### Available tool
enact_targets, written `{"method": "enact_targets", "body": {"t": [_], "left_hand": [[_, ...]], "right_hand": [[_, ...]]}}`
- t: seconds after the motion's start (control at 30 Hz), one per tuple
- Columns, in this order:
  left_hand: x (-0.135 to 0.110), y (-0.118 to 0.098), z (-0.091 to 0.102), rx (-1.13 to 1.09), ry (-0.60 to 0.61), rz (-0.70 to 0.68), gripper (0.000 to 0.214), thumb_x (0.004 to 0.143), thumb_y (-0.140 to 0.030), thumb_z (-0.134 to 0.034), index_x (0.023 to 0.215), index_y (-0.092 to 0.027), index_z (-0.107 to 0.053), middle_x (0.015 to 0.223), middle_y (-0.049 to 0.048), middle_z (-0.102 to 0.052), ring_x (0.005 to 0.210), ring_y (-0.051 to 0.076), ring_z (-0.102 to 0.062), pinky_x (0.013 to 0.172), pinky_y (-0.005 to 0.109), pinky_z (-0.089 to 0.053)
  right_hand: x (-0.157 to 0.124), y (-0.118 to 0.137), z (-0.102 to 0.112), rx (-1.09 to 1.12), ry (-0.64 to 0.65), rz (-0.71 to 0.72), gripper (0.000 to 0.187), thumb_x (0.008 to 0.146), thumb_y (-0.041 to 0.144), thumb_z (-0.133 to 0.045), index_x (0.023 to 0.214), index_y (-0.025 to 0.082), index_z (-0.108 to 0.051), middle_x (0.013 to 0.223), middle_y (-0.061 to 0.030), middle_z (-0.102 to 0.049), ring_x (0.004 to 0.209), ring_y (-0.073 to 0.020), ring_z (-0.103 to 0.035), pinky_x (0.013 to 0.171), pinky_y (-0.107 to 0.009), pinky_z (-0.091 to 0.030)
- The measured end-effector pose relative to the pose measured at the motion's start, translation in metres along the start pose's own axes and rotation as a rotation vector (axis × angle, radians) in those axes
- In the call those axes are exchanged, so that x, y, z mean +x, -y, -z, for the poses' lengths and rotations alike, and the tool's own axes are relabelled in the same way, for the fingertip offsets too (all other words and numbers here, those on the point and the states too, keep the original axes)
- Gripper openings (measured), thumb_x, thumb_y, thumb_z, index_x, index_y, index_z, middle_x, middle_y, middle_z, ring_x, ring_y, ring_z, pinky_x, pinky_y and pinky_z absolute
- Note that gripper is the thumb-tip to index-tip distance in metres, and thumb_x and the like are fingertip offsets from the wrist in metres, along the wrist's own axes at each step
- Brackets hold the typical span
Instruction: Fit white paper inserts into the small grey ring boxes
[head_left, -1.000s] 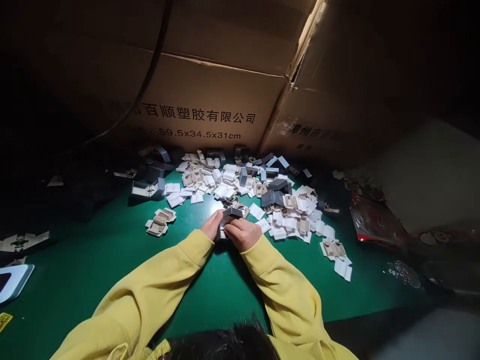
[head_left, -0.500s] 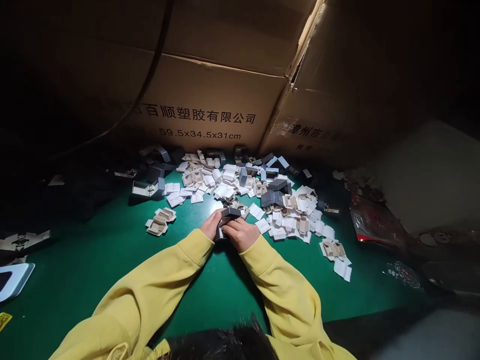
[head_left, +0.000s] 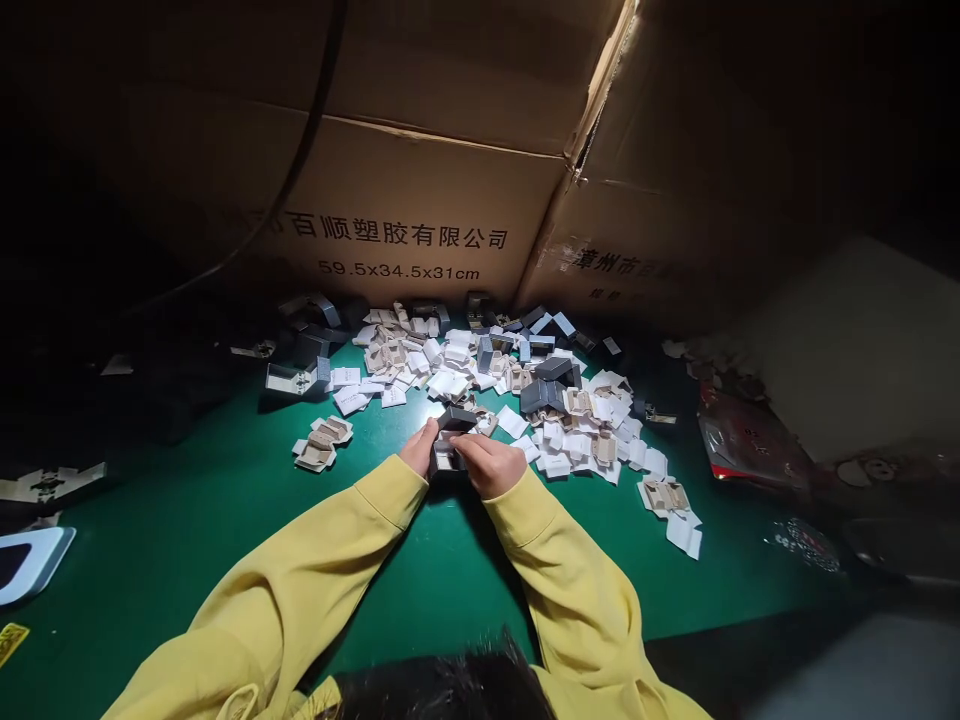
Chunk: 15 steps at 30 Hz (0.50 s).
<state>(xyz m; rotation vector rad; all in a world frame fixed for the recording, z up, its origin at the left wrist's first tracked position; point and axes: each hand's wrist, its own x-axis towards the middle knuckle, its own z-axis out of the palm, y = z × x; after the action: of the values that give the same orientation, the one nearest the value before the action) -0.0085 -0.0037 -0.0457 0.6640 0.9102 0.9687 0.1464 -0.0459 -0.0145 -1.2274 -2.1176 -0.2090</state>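
Both of my hands meet over a small dark grey box (head_left: 448,440) with its hinged lid raised, held just above the green table (head_left: 187,520). My left hand (head_left: 418,448) grips the box's left side. My right hand (head_left: 491,463) is curled over its right side, fingers reaching into the pale inside. Just beyond them spreads a heap of white and beige card inserts (head_left: 577,430) mixed with more dark grey boxes (head_left: 546,392). Yellow sleeves cover both arms.
Two big cardboard cartons (head_left: 420,200) wall off the back of the table. A small stack of beige inserts (head_left: 319,445) lies left of my hands. A white tray (head_left: 30,560) sits at the left edge; red packaging (head_left: 742,440) lies at the right.
The box's lid has swung further up and the inside now shows. My right hand's fingers have shifted forward over the opening; my left hand holds nearly still.
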Motion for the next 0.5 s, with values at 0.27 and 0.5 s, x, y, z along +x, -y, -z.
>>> {"method": "enact_targets", "body": {"t": [0.27, 0.5], "left_hand": [[-0.002, 0.006, -0.003, -0.094, 0.115, 0.017, 0.058, 0.081, -0.057, -0.068, 0.118, -0.013, -0.063, 0.091, 0.0086, -0.072, 0.075, 0.019, -0.065, 0.072, 0.032, -0.051], [-0.005, 0.005, -0.009, -0.014, 0.113, -0.037, 0.057, 0.078, -0.06, -0.068, 0.112, -0.014, -0.066, 0.093, 0.0091, -0.072, 0.085, 0.023, -0.066, 0.082, 0.035, -0.049]], "right_hand": [[0.01, 0.013, 0.014, -0.132, 0.11, -0.093, 0.026, 0.101, 0.033, -0.05, 0.092, 0.022, -0.072, 0.087, -0.0021, -0.073, 0.074, -0.0107, -0.063, 0.058, -0.024, -0.034], [0.015, 0.017, 0.012, -0.22, 0.047, -0.097, 0.032, 0.1, 0.036, -0.052, 0.076, 0.02, -0.067, 0.074, -0.0017, -0.069, 0.072, -0.0126, -0.058, 0.057, -0.028, -0.029]]}}
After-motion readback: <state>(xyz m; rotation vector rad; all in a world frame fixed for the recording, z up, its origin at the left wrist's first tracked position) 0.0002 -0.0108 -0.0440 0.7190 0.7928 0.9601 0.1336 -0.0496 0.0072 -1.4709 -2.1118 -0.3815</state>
